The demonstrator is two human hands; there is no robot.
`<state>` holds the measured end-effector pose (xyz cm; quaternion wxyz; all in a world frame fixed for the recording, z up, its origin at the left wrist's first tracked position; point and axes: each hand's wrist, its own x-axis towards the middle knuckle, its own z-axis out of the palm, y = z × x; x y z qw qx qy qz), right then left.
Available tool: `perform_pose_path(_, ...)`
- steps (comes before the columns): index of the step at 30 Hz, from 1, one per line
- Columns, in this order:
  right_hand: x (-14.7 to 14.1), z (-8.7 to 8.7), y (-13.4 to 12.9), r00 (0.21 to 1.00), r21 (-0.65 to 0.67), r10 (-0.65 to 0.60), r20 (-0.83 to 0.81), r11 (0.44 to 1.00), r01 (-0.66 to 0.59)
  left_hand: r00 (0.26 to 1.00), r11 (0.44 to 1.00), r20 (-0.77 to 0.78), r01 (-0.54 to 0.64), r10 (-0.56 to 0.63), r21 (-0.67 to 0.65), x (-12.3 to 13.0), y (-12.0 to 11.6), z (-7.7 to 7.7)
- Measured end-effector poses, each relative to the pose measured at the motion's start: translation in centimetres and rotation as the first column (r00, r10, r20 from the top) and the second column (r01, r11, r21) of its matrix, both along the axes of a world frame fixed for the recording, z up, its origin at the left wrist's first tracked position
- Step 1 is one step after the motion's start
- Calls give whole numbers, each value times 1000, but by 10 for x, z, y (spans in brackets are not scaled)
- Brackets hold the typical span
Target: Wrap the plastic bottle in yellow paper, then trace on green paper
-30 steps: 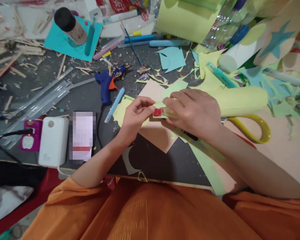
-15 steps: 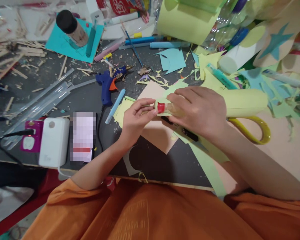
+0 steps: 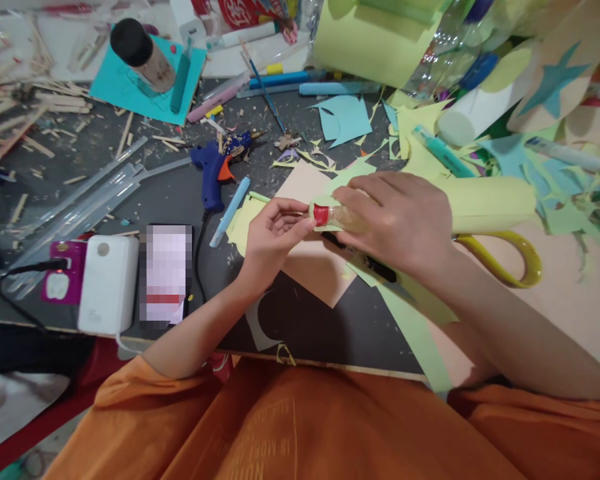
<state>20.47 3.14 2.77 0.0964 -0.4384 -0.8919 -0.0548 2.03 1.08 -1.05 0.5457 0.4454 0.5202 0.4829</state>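
Note:
A small clear bottle (image 3: 347, 217) with a red band or cap (image 3: 321, 215) lies sideways between my hands. My right hand (image 3: 397, 217) wraps over the bottle's body from above and hides most of it. At the red end, my left hand (image 3: 276, 230) pinches with thumb and fingertips, where a pale rounded edge shows; I cannot tell what that edge belongs to. Beneath the hands are a peach paper sheet (image 3: 320, 273) and pale green paper (image 3: 410, 327). A dark, narrow object (image 3: 379, 270) lies partly under my right hand.
A blue glue gun (image 3: 213, 170) lies left of my hands, its cord trailing down. Nearby are a phone (image 3: 167, 273), a white power bank (image 3: 109, 283) and a light blue marker (image 3: 230, 212). A yellow loop handle (image 3: 527, 260) sits right. Paper scraps (image 3: 343, 120) and wooden sticks (image 3: 55, 103) litter the table.
Both hands and the bottle stay nearly in place. My left fingers shift very slightly around the red end.

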Motion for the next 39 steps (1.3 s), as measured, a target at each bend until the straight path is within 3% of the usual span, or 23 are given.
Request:
perform_pose_path(14,-1,1,0,999,-9,-24,-25,1000,24,997,998,49,54,-55,18,-1,1,-5)
perform_pose_path(23,-1,9,1,999,-99,-36,-2,994,36,996,999,68,54,-53,-1,-2,1,-4)
perform_pose_path(26,-2,10,1,999,-125,-42,12,991,43,999,1000,26,28,-28,0,0,0,-2)
perform_pose_path(30,-2,10,1,999,-106,-40,15,994,41,995,993,-100,27,-15,115,2,-2,0)
perform_pose_path(39,1,13,3,999,-166,-50,-12,985,48,957,952,-288,119,-34,282,-4,-4,1)
